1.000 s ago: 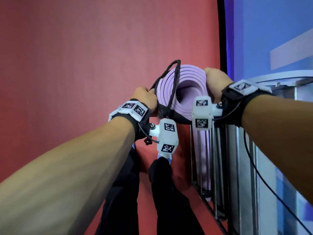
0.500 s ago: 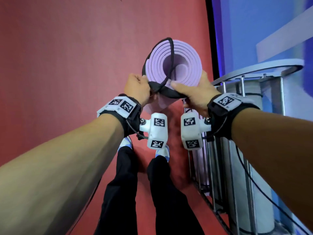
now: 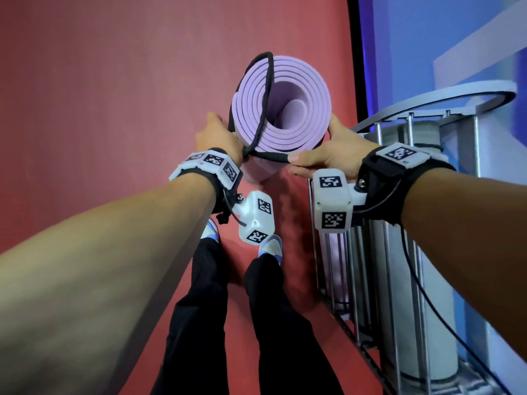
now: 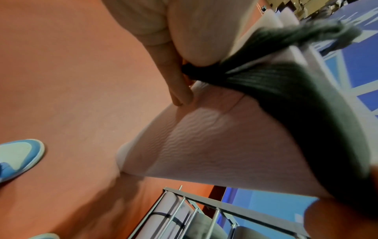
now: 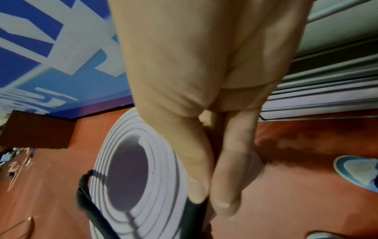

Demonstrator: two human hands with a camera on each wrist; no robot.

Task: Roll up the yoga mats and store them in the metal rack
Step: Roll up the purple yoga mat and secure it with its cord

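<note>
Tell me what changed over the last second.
The rolled purple mat came up and away from the metal rack. The right hand shifted from the roll's top to pinching the black strap beneath it. The left hand still grips the strap; the stored mats stayed put.

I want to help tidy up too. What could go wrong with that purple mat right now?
The mat is held in the air beside the rack, not in it yet. The left hand and right hand grip it near the top, partly by the black strap, so the strap might slip and the roll loosen. Other rolls already stand in the rack, so the lower end could catch on its bars going in.
</note>
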